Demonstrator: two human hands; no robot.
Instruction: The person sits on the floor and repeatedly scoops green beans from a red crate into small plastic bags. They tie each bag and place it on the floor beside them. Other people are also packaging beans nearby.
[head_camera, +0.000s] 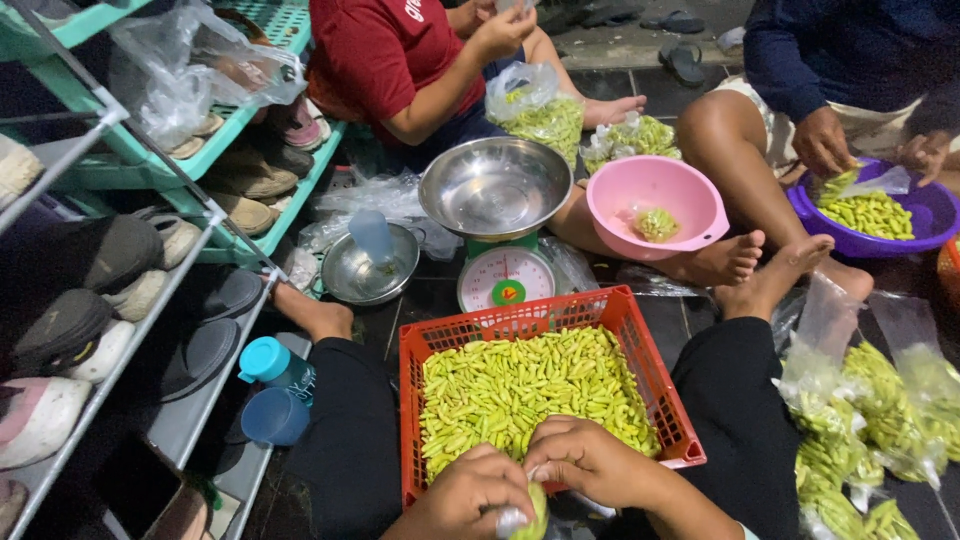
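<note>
Both hands (530, 478) over red crate (640, 345) on dark floor (420, 300).

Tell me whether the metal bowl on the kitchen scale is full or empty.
Empty. The metal bowl sits upright on the green kitchen scale, and its bare shiny inside shows no chilies, unlike the red crate below it.

Dark tiled floor (640, 85), green shoe rack (250, 130), probably night
</note>
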